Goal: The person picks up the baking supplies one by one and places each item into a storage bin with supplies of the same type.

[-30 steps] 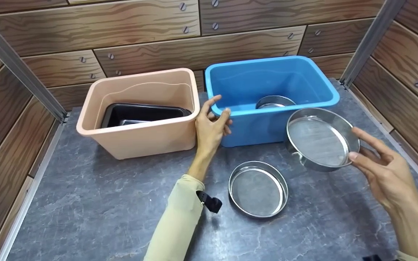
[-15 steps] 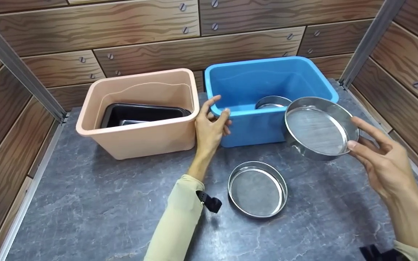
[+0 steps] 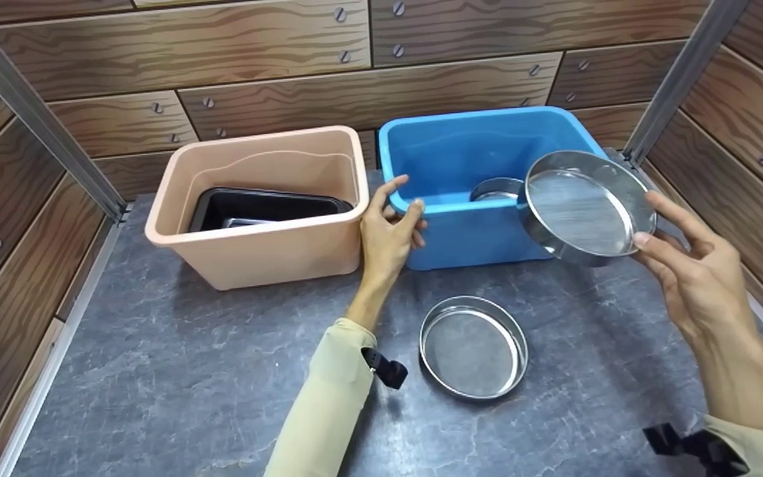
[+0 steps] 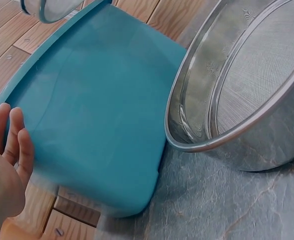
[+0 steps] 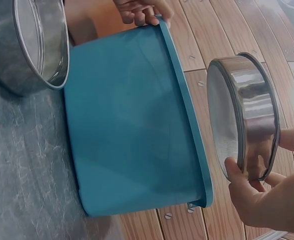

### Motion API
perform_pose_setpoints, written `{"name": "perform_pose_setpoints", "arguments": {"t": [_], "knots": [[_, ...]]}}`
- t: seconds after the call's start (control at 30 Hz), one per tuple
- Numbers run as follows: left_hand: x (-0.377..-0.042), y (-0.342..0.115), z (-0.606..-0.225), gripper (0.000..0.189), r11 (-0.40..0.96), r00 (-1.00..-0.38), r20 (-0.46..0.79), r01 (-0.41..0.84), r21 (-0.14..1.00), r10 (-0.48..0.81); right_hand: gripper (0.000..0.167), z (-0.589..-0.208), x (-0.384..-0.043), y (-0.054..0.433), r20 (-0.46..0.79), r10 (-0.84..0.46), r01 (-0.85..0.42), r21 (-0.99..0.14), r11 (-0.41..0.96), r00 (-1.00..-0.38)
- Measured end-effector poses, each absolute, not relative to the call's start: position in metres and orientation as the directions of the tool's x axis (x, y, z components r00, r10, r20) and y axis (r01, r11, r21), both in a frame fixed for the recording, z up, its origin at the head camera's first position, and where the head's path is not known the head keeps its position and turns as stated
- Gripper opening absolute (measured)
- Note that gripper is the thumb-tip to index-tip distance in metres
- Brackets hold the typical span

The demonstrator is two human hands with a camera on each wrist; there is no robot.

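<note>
Right hand (image 3: 703, 271) has it by one edge, thumb in front and fingers behind, pinched in around the wall of a round, silver metal sieve with a mesh base (image 3: 580, 209); the sieve hangs tilted in the air, at the right of the front rim of a rectangular blue plastic bin (image 3: 461, 235); left hand (image 3: 388, 238) is on that bin's near left corner, index finger and thumb at the rim, the others against the outside wall.

Here's the risk: with all the hold on one side, the sieve could pivot and droop; its low edge could then snag the rim, and a loosened left hand might let the bin slide; a drop inside could knock the smaller-looking metal ring (image 3: 499, 187) lying there. Farther out, a second round metal sieve (image 3: 473, 351) sits on the grey marbled tabletop (image 3: 189, 358), well clear of it all.

Only the head view gives us the ring, and the black rectangular tray (image 3: 302, 199) inside the peach plastic bin (image 3: 262, 258); but the right wrist view shows a gap between held sieve and blue rim, which the head view makes overlap.
</note>
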State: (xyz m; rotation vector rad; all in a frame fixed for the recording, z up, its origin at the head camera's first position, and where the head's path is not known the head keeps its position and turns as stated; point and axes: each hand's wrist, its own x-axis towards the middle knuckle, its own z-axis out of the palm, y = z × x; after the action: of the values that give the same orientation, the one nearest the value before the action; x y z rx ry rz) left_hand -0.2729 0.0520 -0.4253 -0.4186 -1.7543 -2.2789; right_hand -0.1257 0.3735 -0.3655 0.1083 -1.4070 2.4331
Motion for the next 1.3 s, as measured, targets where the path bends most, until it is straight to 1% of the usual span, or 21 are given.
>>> {"name": "perform_pose_setpoints", "arguments": {"t": [0.43,0.67,0.8,0.9,1.17,1.3], "knots": [[-0.273,0.052,-0.425,0.046,-0.259,-0.93,0.367,0.359,0.897,-0.022,0.055,-0.359,-0.148,0.363,0.195,0.286,-0.315,-0.822,-0.474,-0.938],[-0.272,0.053,-0.426,0.044,-0.231,-0.924,0.382,0.377,0.897,-0.028,0.058,-0.354,-0.162,0.353,0.172,0.305,-0.293,-0.86,-0.417,-0.937],[-0.271,0.054,-0.425,0.044,-0.208,-0.921,0.387,0.385,0.899,-0.03,0.061,-0.352,-0.169,0.348,0.156,0.307,-0.283,-0.856,-0.432,-0.939],[-0.272,0.053,-0.426,0.043,-0.209,-0.922,0.386,0.384,0.899,-0.036,0.064,-0.349,-0.175,0.343,0.144,0.304,-0.268,-0.868,-0.418,-0.942],[-0.272,0.052,-0.427,0.044,-0.218,-0.922,0.386,0.382,0.898,-0.027,0.075,-0.346,-0.196,0.334,0.115,0.344,-0.224,-0.928,-0.299,-0.932],[-0.272,0.052,-0.427,0.043,-0.221,-0.922,0.387,0.382,0.897,-0.025,0.075,-0.347,-0.205,0.331,0.12,0.382,-0.238,-0.931,-0.277,-0.916]]}}
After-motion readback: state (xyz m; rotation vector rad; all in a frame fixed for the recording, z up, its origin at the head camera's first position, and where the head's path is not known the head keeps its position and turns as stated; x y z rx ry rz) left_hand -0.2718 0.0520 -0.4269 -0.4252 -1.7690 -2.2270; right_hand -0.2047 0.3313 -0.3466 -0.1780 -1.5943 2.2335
